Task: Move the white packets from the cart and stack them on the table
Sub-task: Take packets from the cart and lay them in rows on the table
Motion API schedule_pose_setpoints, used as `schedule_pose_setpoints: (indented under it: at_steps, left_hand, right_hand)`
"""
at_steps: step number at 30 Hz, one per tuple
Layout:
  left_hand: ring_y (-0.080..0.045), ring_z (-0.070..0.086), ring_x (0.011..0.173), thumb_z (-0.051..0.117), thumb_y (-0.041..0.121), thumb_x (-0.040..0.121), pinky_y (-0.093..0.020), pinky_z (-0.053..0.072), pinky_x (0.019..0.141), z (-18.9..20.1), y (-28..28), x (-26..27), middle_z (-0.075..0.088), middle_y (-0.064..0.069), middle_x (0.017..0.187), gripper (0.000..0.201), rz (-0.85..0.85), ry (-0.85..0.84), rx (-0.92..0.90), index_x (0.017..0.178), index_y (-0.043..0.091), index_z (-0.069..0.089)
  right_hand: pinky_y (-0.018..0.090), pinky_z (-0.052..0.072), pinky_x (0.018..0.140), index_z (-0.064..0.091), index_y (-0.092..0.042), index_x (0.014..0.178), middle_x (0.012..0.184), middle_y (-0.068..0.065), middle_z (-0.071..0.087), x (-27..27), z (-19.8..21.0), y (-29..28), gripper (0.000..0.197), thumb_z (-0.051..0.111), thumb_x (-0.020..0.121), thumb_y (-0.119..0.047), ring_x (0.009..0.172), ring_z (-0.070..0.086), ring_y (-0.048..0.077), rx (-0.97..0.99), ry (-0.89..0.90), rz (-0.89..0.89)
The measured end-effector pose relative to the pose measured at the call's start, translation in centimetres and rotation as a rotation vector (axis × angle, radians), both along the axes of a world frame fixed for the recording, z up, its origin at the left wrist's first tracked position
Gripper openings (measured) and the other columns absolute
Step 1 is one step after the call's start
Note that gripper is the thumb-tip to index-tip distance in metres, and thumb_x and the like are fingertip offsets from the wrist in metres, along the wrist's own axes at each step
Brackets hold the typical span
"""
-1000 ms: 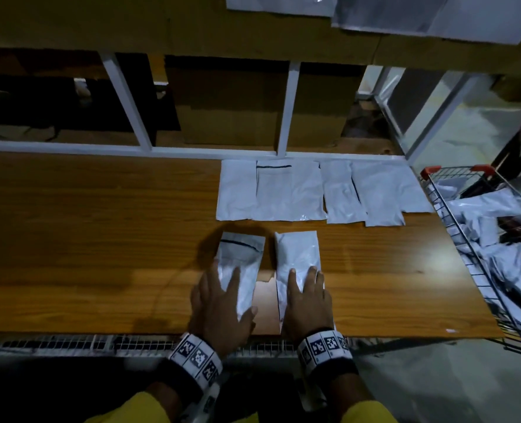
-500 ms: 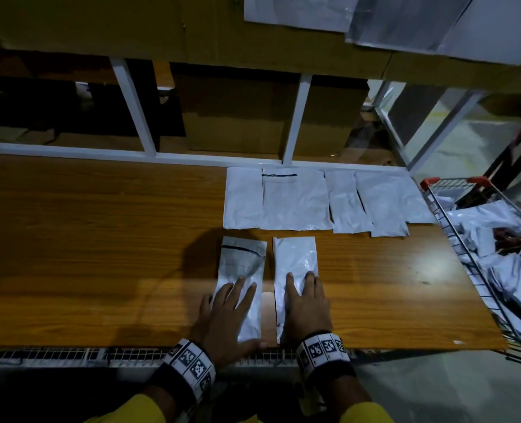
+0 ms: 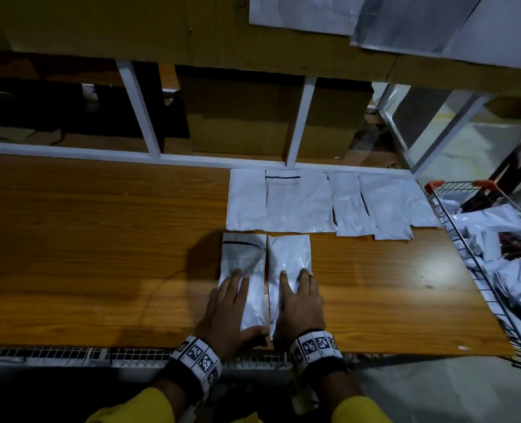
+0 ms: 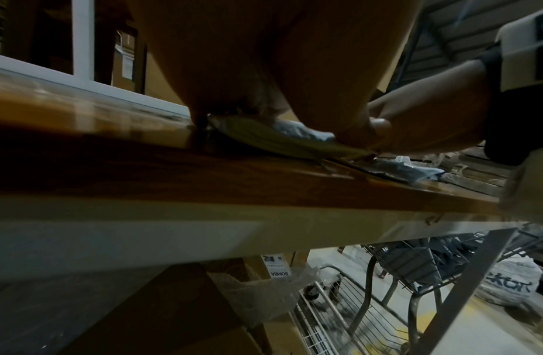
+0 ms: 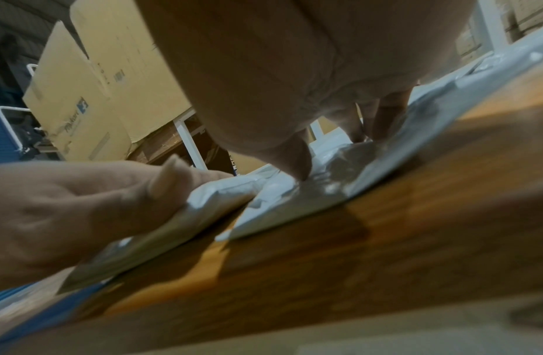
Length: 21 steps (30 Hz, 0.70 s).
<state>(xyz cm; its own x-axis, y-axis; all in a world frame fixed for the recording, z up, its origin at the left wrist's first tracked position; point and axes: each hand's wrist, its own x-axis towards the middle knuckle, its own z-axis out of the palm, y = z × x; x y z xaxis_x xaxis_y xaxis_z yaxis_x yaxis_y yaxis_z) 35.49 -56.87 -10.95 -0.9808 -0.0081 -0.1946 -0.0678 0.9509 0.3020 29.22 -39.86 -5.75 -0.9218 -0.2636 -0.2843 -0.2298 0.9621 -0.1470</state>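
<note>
We find the table [image 3: 100, 254] carrying a back row of white packets [image 3: 295, 203] at upper centre, more lying in the cart [image 3: 479, 270] at right, and two packets side by side at lower centre: left packet [image 3: 247, 270] under our flat, open left hand [image 3: 222, 312], right packet [image 3: 289, 257] under our flat right hand [image 3: 298, 303]. We judge them light, soft, slippery film, best pinched at an edge. Legible writing: "BOMBA" on a label [image 4: 279, 273] under the table.

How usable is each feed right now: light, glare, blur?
Head view: dim but sharp, hand shadow left of the left packet, glare on the table. Left wrist view: dark, left hand fills the top. Right wrist view: brighter, soft and smeared near the table edge.
</note>
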Motion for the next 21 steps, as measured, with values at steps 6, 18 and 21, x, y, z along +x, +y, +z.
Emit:
schedule_pose_setpoints:
  at_steps: [6, 18, 21]
  left_hand:
    - [-0.022, -0.004, 0.154, 0.005, 0.102, 0.061, -0.047, 0.012, 0.124, 0.7, 0.3, -0.2, -0.009, -0.003, 0.168, 0.130, 0.021, 0.017, -0.005, 0.161, 0.018, 0.005]
    - [-0.020, -0.006, 0.154, 0.008, 0.100, 0.061, -0.040, 0.002, 0.124, 1.5, 0.5, -0.5, -0.012, -0.001, 0.167, 0.128, 0.043, 0.025, -0.015, 0.161, 0.020, -0.001]
    - [-0.020, -0.003, 0.154, 0.029, 0.095, 0.068, -0.037, 0.001, 0.122, 1.7, 0.6, -0.6, -0.007, -0.001, 0.168, 0.121, 0.059, 0.062, 0.003, 0.161, 0.021, 0.003]
  right_hand:
    - [0.049, 0.022, 0.118, 0.005, -0.032, 0.159, 0.165, 0.018, -0.008, -0.1, 0.1, -0.4, 0.090, 0.063, 0.090, -0.036, 0.151, -0.003, 0.038, -0.017, -0.020, -0.016]
    - [0.051, 0.018, 0.119, 0.001, -0.031, 0.159, 0.164, 0.020, -0.012, -0.7, 0.1, -0.8, 0.100, 0.069, 0.087, -0.037, 0.151, -0.007, 0.041, -0.032, -0.047, -0.001]
    - [0.052, 0.019, 0.119, -0.004, -0.029, 0.159, 0.163, 0.022, -0.016, -0.8, -0.2, -0.8, 0.117, 0.080, 0.077, -0.034, 0.150, -0.009, 0.043, -0.008, -0.064, 0.017]
